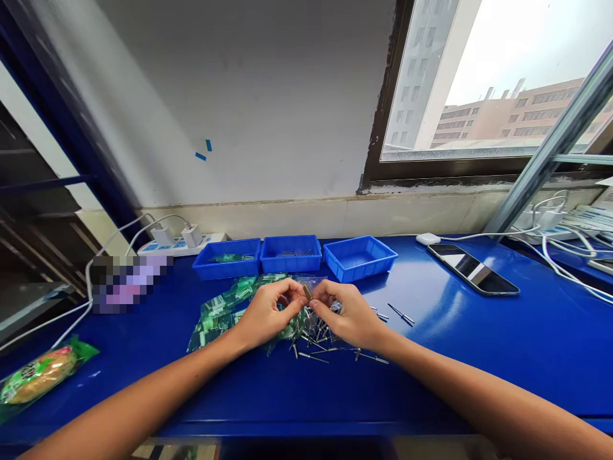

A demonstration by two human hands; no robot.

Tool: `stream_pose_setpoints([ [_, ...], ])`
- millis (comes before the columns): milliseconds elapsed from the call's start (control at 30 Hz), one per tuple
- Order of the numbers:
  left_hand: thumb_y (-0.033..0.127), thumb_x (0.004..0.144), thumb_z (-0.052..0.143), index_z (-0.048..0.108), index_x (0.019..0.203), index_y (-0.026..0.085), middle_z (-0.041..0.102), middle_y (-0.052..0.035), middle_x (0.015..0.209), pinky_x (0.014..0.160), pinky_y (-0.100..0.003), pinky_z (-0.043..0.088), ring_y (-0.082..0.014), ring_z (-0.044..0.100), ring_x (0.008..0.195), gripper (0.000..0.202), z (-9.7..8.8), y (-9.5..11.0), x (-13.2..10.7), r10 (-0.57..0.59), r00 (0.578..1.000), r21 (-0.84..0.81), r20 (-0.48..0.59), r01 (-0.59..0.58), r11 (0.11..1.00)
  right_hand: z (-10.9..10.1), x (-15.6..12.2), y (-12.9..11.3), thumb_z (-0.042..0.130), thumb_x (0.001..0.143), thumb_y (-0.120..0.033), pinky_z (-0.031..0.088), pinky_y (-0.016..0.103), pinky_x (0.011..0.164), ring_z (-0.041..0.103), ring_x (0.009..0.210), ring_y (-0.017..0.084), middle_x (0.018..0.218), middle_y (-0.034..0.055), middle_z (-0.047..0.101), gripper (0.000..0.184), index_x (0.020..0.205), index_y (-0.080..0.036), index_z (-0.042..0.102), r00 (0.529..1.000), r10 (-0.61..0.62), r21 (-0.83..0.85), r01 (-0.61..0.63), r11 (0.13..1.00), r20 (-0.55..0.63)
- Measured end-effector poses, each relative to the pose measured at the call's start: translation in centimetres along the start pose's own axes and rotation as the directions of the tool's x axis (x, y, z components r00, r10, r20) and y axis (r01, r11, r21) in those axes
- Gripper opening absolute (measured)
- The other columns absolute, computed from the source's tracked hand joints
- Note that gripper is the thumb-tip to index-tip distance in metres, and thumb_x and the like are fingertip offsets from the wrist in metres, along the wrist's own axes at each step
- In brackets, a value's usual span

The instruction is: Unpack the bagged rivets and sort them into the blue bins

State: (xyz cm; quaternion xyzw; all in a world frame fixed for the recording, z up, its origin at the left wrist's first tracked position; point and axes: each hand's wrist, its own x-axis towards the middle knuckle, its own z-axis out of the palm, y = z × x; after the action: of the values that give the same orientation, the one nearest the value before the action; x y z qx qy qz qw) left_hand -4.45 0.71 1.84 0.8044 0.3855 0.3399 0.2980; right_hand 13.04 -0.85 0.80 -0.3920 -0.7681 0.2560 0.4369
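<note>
My left hand [271, 310] and my right hand [347, 313] meet above the table, thumbs and fingers pinched close together. Between their fingertips is a small brownish piece [307, 292], too small to name. Beneath and around the hands lie loose blind rivets [313, 356], silver with thin pins, partly hidden by the hands. One more rivet [401, 314] lies apart to the right. Clear-and-green plastic packets [215, 313] with small pale parts inside spread out beside my left hand and run under it. Clear plastic film [311, 280] shows just behind the fingers.
Along the back stand a left blue bin [201, 271] with green packets, a middle blue bin [292, 263] with small parts, and a right blue bin [361, 271]. A phone [474, 268] lies right, a wrapped bread roll [43, 374] left, a power strip [211, 241] behind.
</note>
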Motion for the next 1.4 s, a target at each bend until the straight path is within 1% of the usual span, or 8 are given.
stream_pose_setpoints([
  [167,0.035,0.083,0.05,0.057,0.071,0.014,0.056,-0.0002,0.064,0.056,-0.022,0.039,-0.0117,0.049,0.061,0.024,-0.3,0.1,0.1,-0.008,1.0,0.018,0.02,0.007,1.0,0.3,-0.2,-0.2,0.049,0.077,-0.017,0.038,0.024,0.052,0.046,0.055,0.01,0.059,-0.0022,0.052,0.009,0.069,-0.018,0.051,0.999,0.029,0.038,-0.028,0.999,-0.015],
  [367,0.034,0.082,0.051,0.057,0.072,0.015,0.056,-0.0007,0.068,0.06,-0.022,0.042,-0.0122,0.051,0.064,0.022,-0.6,0.5,0.0,0.014,1.0,-0.033,-0.027,-0.015,0.999,0.2,-0.2,-0.7,0.053,0.076,-0.019,0.04,0.023,0.052,0.049,0.053,0.01,0.058,-0.0031,0.054,0.003,0.079,-0.019,0.054,1.0,-0.014,0.034,0.014,0.999,-0.006],
  [633,0.034,0.08,0.055,0.062,0.076,0.014,0.058,-0.0007,0.065,0.057,-0.022,0.042,-0.0119,0.051,0.061,0.021,-0.3,0.4,0.1,0.012,1.0,-0.076,-0.019,-0.014,0.997,0.2,-0.2,-0.6,0.053,0.078,-0.02,0.04,0.023,0.052,0.05,0.055,0.011,0.061,-0.0016,0.057,0.005,0.073,-0.019,0.05,0.997,-0.026,0.047,0.03,0.998,-0.071],
  [733,0.034,0.08,0.055,0.062,0.076,0.014,0.057,-0.0003,0.063,0.056,-0.022,0.041,-0.0116,0.051,0.059,0.021,-0.4,0.6,0.1,0.024,0.999,-0.062,-0.034,-0.026,0.998,0.3,-0.2,-0.4,0.05,0.08,-0.022,0.038,0.023,0.051,0.048,0.054,0.011,0.061,-0.0014,0.055,0.008,0.073,-0.02,0.045,0.999,-0.016,0.051,0.019,0.999,-0.048],
  [900,0.034,0.081,0.054,0.061,0.075,0.013,0.059,-0.0007,0.063,0.056,-0.022,0.04,-0.0121,0.052,0.06,0.022,-0.4,0.7,0.0,0.022,0.999,-0.016,-0.024,-0.023,1.0,0.3,-0.3,-0.2,0.045,0.082,-0.023,0.031,0.025,0.049,0.041,0.052,0.011,0.058,-0.003,0.048,0.014,0.07,-0.021,0.038,1.0,0.017,-0.035,-0.016,0.999,0.02],
  [1067,0.034,0.082,0.053,0.061,0.075,0.013,0.058,-0.0006,0.063,0.055,-0.022,0.04,-0.0113,0.05,0.058,0.023,-0.3,0.7,-0.1,0.043,0.999,-0.004,-0.015,-0.043,0.999,-0.1,-0.3,-0.4,0.045,0.081,-0.022,0.029,0.026,0.049,0.041,0.052,0.012,0.059,-0.0027,0.047,0.011,0.072,-0.021,0.04,0.998,0.026,-0.054,-0.023,0.998,0.058],
  [1200,0.033,0.081,0.054,0.06,0.076,0.014,0.058,-0.0004,0.065,0.055,-0.021,0.04,-0.0107,0.051,0.058,0.02,-0.3,0.7,-0.1,0.083,0.996,-0.012,-0.032,-0.084,0.996,-0.2,-0.3,-0.6,0.048,0.079,-0.021,0.028,0.024,0.047,0.039,0.051,0.011,0.056,-0.0034,0.046,0.016,0.067,-0.021,0.039,0.998,0.016,-0.019,-0.015,1.0,0.058],
  [1400,0.031,0.082,0.053,0.058,0.072,0.014,0.057,0.0003,0.065,0.054,-0.021,0.039,-0.0107,0.05,0.06,0.02,-0.4,0.7,-0.2,0.09,0.995,0.073,-0.052,-0.086,0.994,-0.4,0.0,-1.1,0.051,0.075,-0.018,0.032,0.023,0.049,0.041,0.052,0.009,0.055,-0.0034,0.047,0.015,0.062,-0.019,0.043,0.998,0.049,0.062,-0.051,0.997,0.034],
])
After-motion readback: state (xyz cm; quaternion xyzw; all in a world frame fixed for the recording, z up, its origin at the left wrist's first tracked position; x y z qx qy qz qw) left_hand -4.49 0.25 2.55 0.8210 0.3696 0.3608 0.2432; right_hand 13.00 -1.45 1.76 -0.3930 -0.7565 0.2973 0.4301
